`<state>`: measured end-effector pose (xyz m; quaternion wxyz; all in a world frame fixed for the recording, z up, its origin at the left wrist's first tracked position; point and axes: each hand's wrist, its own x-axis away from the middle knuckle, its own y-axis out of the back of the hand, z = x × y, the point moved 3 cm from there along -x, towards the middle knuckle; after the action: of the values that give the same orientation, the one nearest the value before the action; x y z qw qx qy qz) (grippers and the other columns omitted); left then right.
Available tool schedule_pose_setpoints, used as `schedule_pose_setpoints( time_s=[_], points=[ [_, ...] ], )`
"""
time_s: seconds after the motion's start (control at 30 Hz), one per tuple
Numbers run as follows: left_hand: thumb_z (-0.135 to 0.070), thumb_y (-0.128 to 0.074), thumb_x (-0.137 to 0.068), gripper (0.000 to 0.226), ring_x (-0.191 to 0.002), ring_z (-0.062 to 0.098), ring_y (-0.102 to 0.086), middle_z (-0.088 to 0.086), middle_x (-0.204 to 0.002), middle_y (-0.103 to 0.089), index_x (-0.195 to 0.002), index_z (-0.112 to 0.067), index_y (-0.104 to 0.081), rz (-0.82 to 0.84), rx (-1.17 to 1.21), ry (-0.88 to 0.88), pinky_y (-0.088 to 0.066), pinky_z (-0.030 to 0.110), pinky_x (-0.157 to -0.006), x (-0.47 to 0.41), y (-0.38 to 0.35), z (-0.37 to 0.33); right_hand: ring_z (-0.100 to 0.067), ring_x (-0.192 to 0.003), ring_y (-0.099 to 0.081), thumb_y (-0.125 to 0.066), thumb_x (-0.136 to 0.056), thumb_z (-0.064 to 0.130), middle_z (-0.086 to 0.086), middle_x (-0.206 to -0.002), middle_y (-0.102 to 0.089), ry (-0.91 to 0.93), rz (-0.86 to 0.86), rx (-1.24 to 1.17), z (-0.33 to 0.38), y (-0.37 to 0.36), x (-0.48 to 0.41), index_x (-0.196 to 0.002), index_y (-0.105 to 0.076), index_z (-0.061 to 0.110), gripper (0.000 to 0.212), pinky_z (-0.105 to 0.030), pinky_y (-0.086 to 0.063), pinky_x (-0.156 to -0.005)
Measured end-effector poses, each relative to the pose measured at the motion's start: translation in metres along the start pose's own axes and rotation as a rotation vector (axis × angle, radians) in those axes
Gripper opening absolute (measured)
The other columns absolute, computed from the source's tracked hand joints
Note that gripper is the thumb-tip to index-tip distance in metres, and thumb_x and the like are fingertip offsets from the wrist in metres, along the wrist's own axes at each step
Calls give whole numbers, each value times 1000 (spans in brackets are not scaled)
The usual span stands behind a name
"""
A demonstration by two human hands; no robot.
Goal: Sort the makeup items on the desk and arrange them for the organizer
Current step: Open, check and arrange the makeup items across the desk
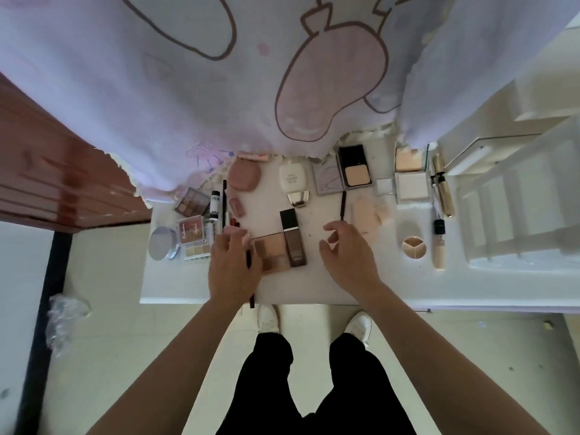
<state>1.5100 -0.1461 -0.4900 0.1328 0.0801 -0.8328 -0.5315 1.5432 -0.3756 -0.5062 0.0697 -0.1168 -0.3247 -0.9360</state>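
1. Right grip (348, 259): fingers loosely curled and spread apart, holding nothing, above bare surface (175, 287) just right of the brown foundation bottle (292, 240).
2. Left grip (233, 265): palm down, fingertips at the left edge of the beige palette (273, 251), which lies just beside the bottle.
3. Dark pencil (249, 259) runs beneath the left grip. It shows beside the thumb and again at the near edge of the surface. Pinched or merely covered: cannot tell.
4. Other makeup lies spread along the back and both sides of the surface.
5. Printed cloth (188, 89) hangs over the back edge, covering part of a pink tube (255, 157).
6. Right end washed out; the pale rack (518, 215) there is hard to make out.
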Motion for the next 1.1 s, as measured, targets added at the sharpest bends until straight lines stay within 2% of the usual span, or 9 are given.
schedule_pose_setpoints(
  time_s=[0.2,0.27,0.37,0.43,0.53,0.67,0.87,1.0,1.1],
  points=[
    [-56,-68,-80,77,-105,34,-55,10,-124,-45,-140,-19,-38,189,-107,63,-54,47,-82,11,-1,58,-23,-93,-63,-60,-90,24,0,-130,-49,296,260,236,53,-60,6,-136,-47,23,48,-27,-45,-74],
    [-57,-70,-78,76,-102,35,-57,9,-121,-46,-135,-16,-40,197,-95,29,-55,47,-78,14,-2,65,-24,-94,-64,-63,-88,24,-1,-128,-53,321,310,312,58,-77,4,-133,-48,22,47,-27,-47,-72],
    [-55,-67,-83,63,-94,35,-61,7,-121,-48,-124,-14,-42,152,-39,-11,-54,45,-70,18,-1,78,-22,-90,-68,-63,-91,33,0,-107,-68,193,350,287,59,-95,6,-118,-53,21,31,-34,-56,-75],
    [-57,-63,-84,60,-86,34,-62,8,-115,-50,-119,-13,-43,122,-32,-116,-55,43,-62,20,-2,90,-19,-84,-69,-63,-92,36,2,-96,-71,120,335,236,58,-103,12,-107,-56,20,22,-35,-58,-73],
    [-61,-54,-86,62,-80,33,-58,13,-101,-54,-114,-6,-48,62,-154,-401,-52,41,-58,19,-9,109,-17,-82,-66,-62,-94,33,3,-91,-69,63,309,190,59,-114,24,-102,-56,20,17,-31,-54,-71],
    [-55,-47,-93,53,-79,33,-54,14,-97,-54,-114,-6,-47,45,-259,-560,-47,41,-61,7,-17,123,-16,-79,-59,-69,-86,47,4,-94,-61,-14,299,262,62,-129,31,-104,-53,24,33,-30,-50,-67],
    [-44,-42,-98,39,-80,34,-57,15,-98,-55,-112,-8,-45,-9,-247,-513,-48,41,-62,-20,-13,118,-19,-78,-60,-74,-81,44,4,-95,-60,-104,188,249,67,-138,32,-105,-52,24,38,-35,-54,-70],
    [-46,-42,-97,42,-76,33,-57,17,-97,-52,-113,-7,-45,-13,-193,-427,-51,40,-55,-38,-9,110,-19,-79,-63,-69,-90,34,3,-92,-66,-104,98,167,77,-138,22,-110,-55,20,28,-32,-52,-70],
    [-50,-41,-96,47,-78,35,-59,18,-99,-53,-114,-7,-43,10,-172,-398,-51,40,-57,-44,-5,109,-24,-86,-65,-63,-93,32,-1,-101,-67,-40,42,175,84,-139,18,-116,-54,17,28,-35,-50,-71]
  ],
)
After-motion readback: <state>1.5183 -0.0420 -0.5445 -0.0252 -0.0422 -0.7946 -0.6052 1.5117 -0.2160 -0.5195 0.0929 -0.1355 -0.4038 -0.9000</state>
